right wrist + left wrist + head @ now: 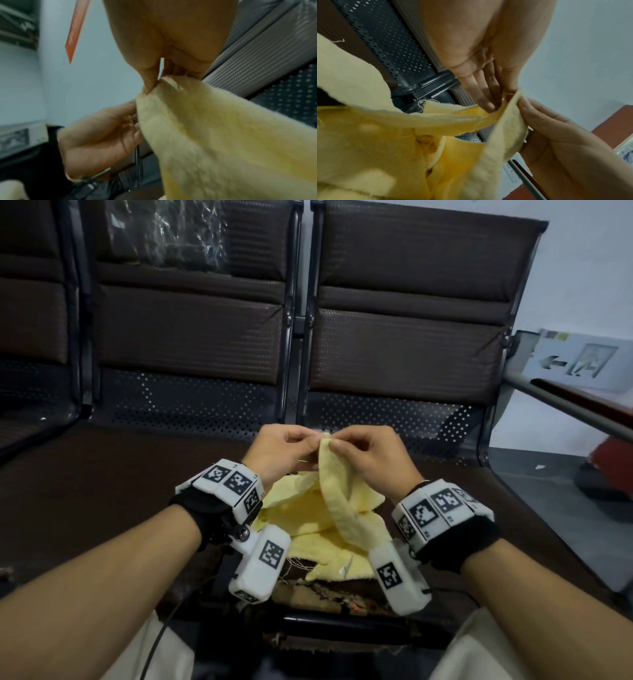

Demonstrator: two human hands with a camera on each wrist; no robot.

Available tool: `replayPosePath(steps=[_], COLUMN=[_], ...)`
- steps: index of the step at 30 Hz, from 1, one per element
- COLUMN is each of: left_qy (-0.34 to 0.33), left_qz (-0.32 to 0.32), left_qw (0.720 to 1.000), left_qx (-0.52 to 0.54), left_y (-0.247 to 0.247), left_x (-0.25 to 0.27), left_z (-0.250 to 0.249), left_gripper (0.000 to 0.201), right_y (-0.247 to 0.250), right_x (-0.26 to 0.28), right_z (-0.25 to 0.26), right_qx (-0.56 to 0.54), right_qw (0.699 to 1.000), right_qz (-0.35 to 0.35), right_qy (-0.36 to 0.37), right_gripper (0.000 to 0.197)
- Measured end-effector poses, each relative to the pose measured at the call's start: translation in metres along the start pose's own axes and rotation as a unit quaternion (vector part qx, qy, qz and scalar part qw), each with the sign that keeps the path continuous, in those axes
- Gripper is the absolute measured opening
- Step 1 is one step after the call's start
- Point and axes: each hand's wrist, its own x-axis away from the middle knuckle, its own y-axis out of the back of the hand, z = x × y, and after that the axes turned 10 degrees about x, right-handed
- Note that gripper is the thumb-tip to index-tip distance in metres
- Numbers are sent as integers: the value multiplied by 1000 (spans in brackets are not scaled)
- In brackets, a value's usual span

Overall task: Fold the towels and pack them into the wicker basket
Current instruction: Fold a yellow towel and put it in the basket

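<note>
Pale yellow towel point(329, 518): soft terry cloth, frayed threads along its edges. One edge is raised into a narrow peak; the remainder lies crumpled and unfolded on the dark brown bench seat point(102, 508).

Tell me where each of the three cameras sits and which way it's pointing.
Head: on the head, looking down at both forearms, left hand and right hand pinching the yellow towel over a bench seat.
Left wrist: looks along the left palm to its fingers.
Right wrist: looks along the right palm.
Both wrist views share the towel and opposite hand.
</note>
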Motion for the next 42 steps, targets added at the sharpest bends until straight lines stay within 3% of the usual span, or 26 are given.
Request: replayPosePath(steps=[6,13,16,21,26,31,36,40,42], left_qy=[19,27,6,-51,-85,-54,-35,-1,5], left_qz=[6,47,65,20,14,-45,-136,-233,-261], left_qw=[999,997,998,997,993,997,989,970,965], left_qx=[43,53,6,-61,-75,-14,53,73,16], left_y=[2,2,5,5,11,28,46,58,65], left_x=[0,1,1,-3,-5,-8,-7,-4,-2], left_z=[-3,-1,2,9,9,1,-7,-14,-15], left_gripper=[21,25,21,12,14,28,33,18,20], right_y=[-7,-9,-9,-10,-3,6,19,25,28], right_x=[-3,-6,-6,-5,-4,-2,2,10,15], right_z=[1,0,0,0,-7,-23,-40,-56,-63], right_qx=[7,-37,-64,-80,-66,101,292,487,518], right_qw=[999,996,994,993,997,993,944,837,806], right_qz=[-43,-72,-70,-80,-14,51,145,252,282], right_qy=[-18,-46,-56,-37,-24,15,48,7,-49], right_gripper=[1,13,11,10,17,30,30,39,47])
